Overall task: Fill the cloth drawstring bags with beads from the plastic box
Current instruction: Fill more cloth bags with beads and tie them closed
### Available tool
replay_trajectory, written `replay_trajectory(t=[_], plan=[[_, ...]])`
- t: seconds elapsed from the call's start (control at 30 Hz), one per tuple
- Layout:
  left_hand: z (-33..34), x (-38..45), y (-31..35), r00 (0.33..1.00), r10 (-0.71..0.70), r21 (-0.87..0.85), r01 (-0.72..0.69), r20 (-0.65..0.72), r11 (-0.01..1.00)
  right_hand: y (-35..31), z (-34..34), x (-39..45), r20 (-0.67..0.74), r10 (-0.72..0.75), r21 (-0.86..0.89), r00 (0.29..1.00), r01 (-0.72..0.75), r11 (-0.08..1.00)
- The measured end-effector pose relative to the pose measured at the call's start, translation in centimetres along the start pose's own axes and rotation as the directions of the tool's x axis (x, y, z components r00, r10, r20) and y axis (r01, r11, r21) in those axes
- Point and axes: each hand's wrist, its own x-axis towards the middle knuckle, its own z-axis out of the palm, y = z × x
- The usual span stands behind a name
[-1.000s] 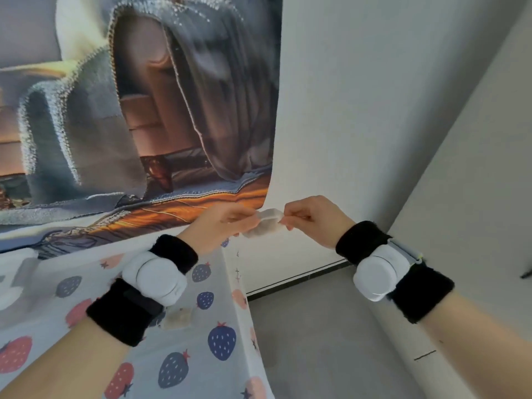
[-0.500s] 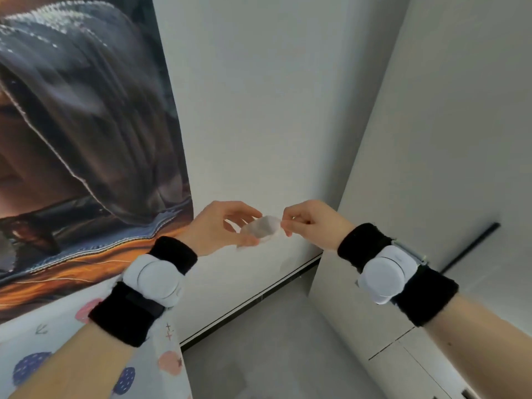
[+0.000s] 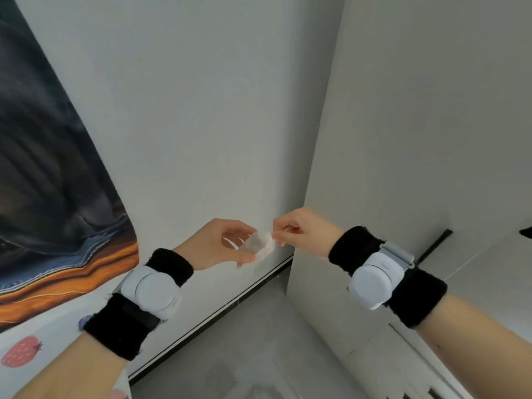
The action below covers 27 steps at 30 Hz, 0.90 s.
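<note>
The person is holding a small white cloth bag (image 3: pixel 258 243) up in the air in front of the white wall (image 3: pixel 201 110), the left hand (image 3: pixel 218 244) pinching one side and the right hand (image 3: pixel 302 230) pinching the other.

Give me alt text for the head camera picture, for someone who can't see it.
Two hands hold a small white cloth bag in the air before a white wall: the left hand grips its side, the right hand pinches its top. Both wrists wear black bands with white devices; a strawberry-print cloth shows lower left.
</note>
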Motion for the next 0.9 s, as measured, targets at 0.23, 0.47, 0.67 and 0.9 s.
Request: replay_trajectory(t=[0.23, 0.47, 0.67, 0.9], plan=[[7.7, 3.9, 2.6, 0.993, -0.087, -0.05, 0.083, -0.083, 0.995, 6.8, -3.7, -3.4, 0.061, 0.021, 0.062, 0.998, -0.024, 0.998], [14.6, 5.6, 2.3, 0.939, -0.275, -0.081, 0.264, -0.204, 0.961, 14.8, -7.4, -8.2, 0.346, 0.362, -0.668, 0.865, -0.043, 0.743], [15.9, 6.8, 3.9, 0.914, -0.28, -0.087, 0.267, -0.293, 0.96, 19.2, -7.0, -10.1, 0.361, 0.378, -0.883, 0.852, 0.182, 0.433], [14.8, 6.4, 4.6, 0.916, -0.252, -0.129, 0.222, -0.313, 0.967, 19.3, -5.6, -10.6, 0.541, 0.255, -0.83, 0.802, 0.459, 0.317]])
